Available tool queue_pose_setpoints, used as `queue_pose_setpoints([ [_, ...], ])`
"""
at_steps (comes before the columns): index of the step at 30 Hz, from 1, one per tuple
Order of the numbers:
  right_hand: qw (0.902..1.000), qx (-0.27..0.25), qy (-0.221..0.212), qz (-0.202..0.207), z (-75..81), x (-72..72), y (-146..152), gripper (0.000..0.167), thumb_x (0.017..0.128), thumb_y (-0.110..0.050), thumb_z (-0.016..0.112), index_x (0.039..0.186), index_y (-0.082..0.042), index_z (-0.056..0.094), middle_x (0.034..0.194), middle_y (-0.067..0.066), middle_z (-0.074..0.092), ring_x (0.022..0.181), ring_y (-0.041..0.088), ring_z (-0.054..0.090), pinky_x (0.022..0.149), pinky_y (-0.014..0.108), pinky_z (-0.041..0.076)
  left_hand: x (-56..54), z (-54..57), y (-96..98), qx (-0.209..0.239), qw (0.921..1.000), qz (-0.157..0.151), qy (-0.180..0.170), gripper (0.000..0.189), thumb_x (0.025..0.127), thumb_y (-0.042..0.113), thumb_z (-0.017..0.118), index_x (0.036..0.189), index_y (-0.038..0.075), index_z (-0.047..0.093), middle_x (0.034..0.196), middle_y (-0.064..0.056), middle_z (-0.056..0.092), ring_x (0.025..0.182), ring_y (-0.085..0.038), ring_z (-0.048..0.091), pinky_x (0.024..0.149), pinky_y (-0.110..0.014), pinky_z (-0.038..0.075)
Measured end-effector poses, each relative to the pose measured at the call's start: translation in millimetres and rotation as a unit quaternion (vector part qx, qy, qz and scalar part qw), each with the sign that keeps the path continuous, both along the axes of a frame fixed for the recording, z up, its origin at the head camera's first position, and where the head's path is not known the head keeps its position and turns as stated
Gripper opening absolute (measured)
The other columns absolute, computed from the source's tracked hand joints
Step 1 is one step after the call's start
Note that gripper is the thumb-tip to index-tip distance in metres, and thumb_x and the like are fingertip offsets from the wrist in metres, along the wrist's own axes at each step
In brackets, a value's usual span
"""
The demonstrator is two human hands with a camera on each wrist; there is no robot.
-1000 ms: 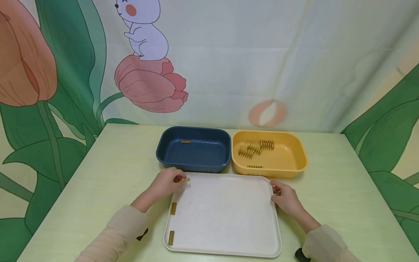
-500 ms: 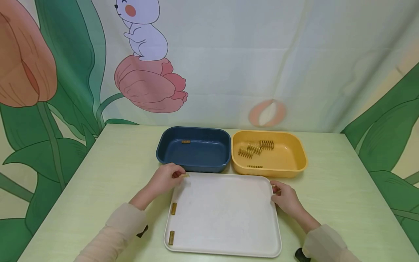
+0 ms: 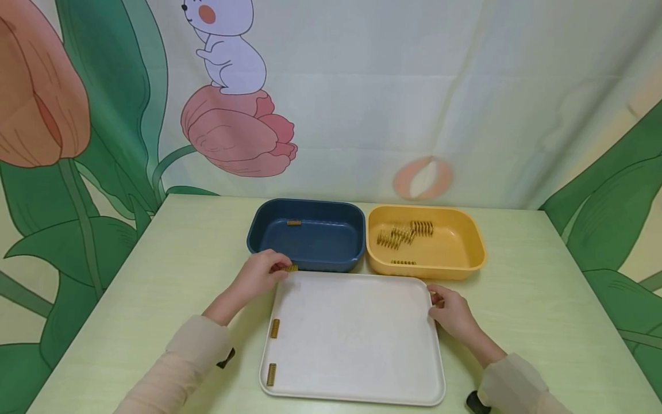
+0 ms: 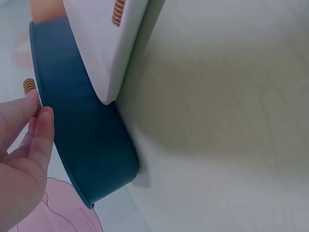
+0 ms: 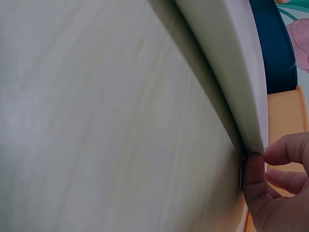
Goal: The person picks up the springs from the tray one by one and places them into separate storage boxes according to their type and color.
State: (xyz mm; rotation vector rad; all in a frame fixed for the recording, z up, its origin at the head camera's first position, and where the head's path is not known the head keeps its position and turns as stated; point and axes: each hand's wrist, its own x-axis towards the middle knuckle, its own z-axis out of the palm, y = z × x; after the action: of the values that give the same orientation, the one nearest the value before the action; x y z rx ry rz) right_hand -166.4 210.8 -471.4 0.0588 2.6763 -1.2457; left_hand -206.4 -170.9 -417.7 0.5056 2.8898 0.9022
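Observation:
My left hand (image 3: 260, 271) pinches a small brass coil spring (image 3: 292, 268) between thumb and fingertips. In the head view the spring overlaps the front wall of the blue bin (image 3: 315, 265), just past the tray's far left corner. The left wrist view shows the spring's coils (image 4: 29, 86) sticking out beyond the fingertips, at the bin's rim. My right hand (image 3: 455, 313) grips the right edge of the white tray (image 3: 357, 339) near its far corner, thumb on the outer side. Two more springs lie along the tray's left edge, one midway (image 3: 274, 328) and one near the front corner (image 3: 271, 374).
Inside the blue bin lies one spring (image 3: 293, 223). Right beside it stands a yellow bin (image 3: 455, 253) with several larger springs (image 3: 403, 234) in it. Both bins sit just behind the tray on a pale green table (image 3: 538, 299), with a printed curtain (image 3: 341, 115) behind.
My left hand has lifted away from the tray's far left corner toward the blue bin, carrying the spring. The right hand stays on the tray's edge.

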Motion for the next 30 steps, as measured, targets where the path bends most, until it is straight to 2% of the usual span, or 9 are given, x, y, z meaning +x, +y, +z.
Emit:
queue_pose_setpoints([
  [8, 1.0, 0.0, 0.005, 0.002, -1.2, -0.6, 0, 0.047, 0.068, 0.008, 0.051, 0.115, 0.008, 0.051, 0.085, 0.013, 0.053, 0.07, 0.016, 0.049, 0.053, 0.022, 0.042, -6.2, 1.4, 1.5, 0.007, 0.9997, 0.016, 0.016, 0.014, 0.079, 0.006, 0.062, 0.093, 0.004, 0.065, 0.086, -0.008, 0.059, 0.075, -0.018, 0.051, 0.068, -0.029, 0.045],
  [15, 1.0, 0.005, 0.005, 0.002, -0.3, -0.4, 0, 0.047, 0.068, 0.008, 0.051, 0.115, 0.008, 0.051, 0.085, 0.013, 0.053, 0.07, 0.016, 0.049, 0.054, 0.022, 0.042, -11.4, 1.9, 2.6, 0.009, 0.9996, 0.013, 0.024, 0.015, 0.08, 0.006, 0.061, 0.094, 0.003, 0.065, 0.086, -0.009, 0.059, 0.076, -0.018, 0.052, 0.069, -0.031, 0.046],
  [24, 1.0, 0.008, -0.001, 0.003, -0.1, -0.3, 0, 0.047, 0.069, 0.007, 0.052, 0.116, 0.008, 0.051, 0.085, 0.012, 0.053, 0.071, 0.016, 0.049, 0.054, 0.022, 0.041, -22.9, 4.5, 7.0, 0.013, 0.9996, 0.022, 0.011, 0.016, 0.081, 0.007, 0.06, 0.096, 0.004, 0.064, 0.087, -0.009, 0.058, 0.078, -0.019, 0.051, 0.07, -0.031, 0.046],
  [30, 0.9999, 0.01, 0.0, 0.003, -0.4, -0.6, 1, 0.047, 0.069, 0.007, 0.052, 0.115, 0.008, 0.051, 0.085, 0.012, 0.053, 0.07, 0.016, 0.048, 0.054, 0.022, 0.04, -30.5, 4.4, 8.9, 0.011, 0.9995, 0.02, 0.02, 0.017, 0.08, 0.007, 0.061, 0.096, 0.004, 0.064, 0.086, -0.009, 0.058, 0.078, -0.019, 0.052, 0.071, -0.033, 0.046],
])
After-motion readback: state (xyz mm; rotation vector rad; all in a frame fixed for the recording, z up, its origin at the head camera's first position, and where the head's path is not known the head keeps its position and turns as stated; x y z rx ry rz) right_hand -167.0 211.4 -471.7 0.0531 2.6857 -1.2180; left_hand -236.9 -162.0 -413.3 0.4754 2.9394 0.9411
